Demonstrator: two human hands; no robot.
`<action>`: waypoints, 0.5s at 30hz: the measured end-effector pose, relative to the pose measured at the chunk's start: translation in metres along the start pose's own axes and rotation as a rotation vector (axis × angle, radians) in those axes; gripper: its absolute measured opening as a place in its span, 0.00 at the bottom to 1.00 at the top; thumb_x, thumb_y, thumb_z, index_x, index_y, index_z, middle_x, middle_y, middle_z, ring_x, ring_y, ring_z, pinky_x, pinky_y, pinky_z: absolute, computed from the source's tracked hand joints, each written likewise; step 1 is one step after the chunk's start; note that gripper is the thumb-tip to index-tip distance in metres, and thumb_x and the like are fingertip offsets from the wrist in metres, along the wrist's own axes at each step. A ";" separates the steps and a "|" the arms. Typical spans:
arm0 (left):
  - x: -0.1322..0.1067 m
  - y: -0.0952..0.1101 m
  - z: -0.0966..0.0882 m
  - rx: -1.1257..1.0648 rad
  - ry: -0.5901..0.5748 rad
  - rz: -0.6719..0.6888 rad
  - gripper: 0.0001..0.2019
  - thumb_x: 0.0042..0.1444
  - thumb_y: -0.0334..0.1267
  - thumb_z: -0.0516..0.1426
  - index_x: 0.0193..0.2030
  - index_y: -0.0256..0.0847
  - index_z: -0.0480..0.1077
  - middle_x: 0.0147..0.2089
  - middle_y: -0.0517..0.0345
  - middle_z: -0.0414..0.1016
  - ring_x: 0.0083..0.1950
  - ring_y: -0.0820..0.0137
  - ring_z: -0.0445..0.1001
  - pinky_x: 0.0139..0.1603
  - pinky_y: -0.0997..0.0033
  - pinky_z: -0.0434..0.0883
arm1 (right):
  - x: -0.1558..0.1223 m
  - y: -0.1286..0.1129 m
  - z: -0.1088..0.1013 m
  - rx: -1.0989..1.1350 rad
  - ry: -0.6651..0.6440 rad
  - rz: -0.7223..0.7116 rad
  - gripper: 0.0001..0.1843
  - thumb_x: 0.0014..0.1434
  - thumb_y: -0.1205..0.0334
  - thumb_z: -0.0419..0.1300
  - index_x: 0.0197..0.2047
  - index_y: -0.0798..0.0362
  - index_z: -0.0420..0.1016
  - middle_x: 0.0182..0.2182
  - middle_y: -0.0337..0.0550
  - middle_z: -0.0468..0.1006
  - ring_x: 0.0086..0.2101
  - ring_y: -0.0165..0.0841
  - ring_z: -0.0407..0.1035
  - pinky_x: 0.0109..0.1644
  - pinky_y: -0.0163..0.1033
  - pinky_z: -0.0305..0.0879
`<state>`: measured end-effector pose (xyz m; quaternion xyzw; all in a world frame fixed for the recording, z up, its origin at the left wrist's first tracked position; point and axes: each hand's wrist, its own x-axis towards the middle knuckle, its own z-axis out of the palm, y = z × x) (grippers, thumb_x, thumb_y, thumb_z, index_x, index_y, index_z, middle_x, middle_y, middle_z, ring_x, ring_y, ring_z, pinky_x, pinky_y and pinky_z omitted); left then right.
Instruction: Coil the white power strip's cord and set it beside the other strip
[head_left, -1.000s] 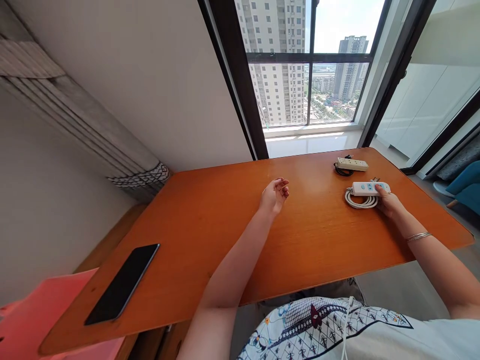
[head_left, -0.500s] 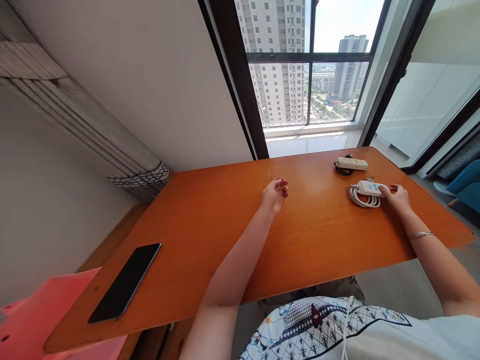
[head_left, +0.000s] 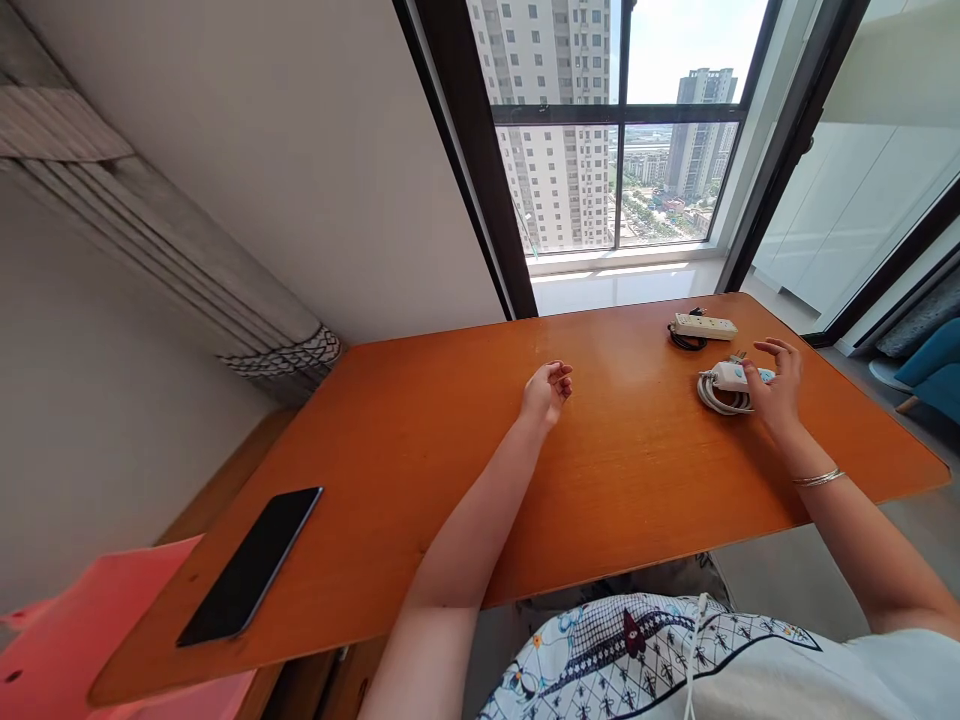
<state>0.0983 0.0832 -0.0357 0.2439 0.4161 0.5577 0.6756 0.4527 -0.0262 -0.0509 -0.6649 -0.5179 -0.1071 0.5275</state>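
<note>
My right hand hovers over a white power strip with blue buttons, which lies on its coiled white cable on the orange table. The fingers are spread and curved above the strip, and the thumb touches it. My left hand rests on its side near the table's middle, fingers loosely curled and apart, holding nothing. A second, cream power strip with a black cable lies just beyond the first one, near the far edge.
A black phone lies face up near the table's front left corner. A pink plastic seat sits below that corner. A wall and folded blinds are on the left, a tall window behind, a blue chair at far right.
My right hand lifted off the end of the white strip and moved left, over it, with fingers now spread. The strip and cable shifted slightly. My left hand stayed put.
</note>
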 end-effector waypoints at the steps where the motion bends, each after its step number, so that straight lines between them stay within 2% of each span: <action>1: 0.004 -0.003 -0.003 0.004 0.023 0.012 0.02 0.51 0.30 0.57 0.33 0.39 0.68 0.30 0.56 0.75 0.24 0.76 0.68 0.26 0.75 0.64 | -0.003 -0.018 0.006 0.045 -0.022 -0.078 0.16 0.61 0.54 0.59 0.50 0.52 0.73 0.54 0.54 0.71 0.57 0.46 0.64 0.64 0.57 0.58; 4: 0.015 -0.012 -0.011 0.008 0.103 0.067 0.03 0.51 0.30 0.56 0.32 0.39 0.66 0.27 0.59 0.73 0.22 0.78 0.64 0.24 0.77 0.59 | -0.017 -0.071 0.032 0.187 -0.152 -0.284 0.12 0.63 0.57 0.59 0.48 0.49 0.74 0.52 0.52 0.72 0.56 0.45 0.66 0.62 0.56 0.62; 8: 0.024 -0.019 -0.023 -0.007 0.212 0.176 0.03 0.52 0.30 0.55 0.31 0.40 0.63 0.25 0.64 0.69 0.19 0.80 0.58 0.22 0.78 0.53 | -0.041 -0.122 0.077 0.351 -0.467 -0.466 0.10 0.65 0.60 0.58 0.49 0.48 0.74 0.53 0.51 0.73 0.55 0.42 0.69 0.60 0.53 0.66; 12: 0.029 -0.020 -0.030 -0.027 0.255 0.254 0.03 0.54 0.33 0.55 0.31 0.40 0.63 0.24 0.66 0.65 0.18 0.81 0.55 0.21 0.78 0.51 | -0.064 -0.135 0.110 0.408 -0.669 -0.535 0.12 0.63 0.63 0.59 0.51 0.50 0.73 0.54 0.53 0.71 0.57 0.42 0.67 0.61 0.52 0.66; 15: 0.030 -0.020 -0.033 -0.033 0.257 0.282 0.04 0.55 0.34 0.56 0.31 0.41 0.63 0.23 0.66 0.63 0.18 0.81 0.53 0.21 0.78 0.49 | -0.074 -0.126 0.117 0.375 -0.766 -0.499 0.12 0.62 0.65 0.59 0.50 0.51 0.74 0.47 0.51 0.73 0.47 0.38 0.71 0.53 0.46 0.70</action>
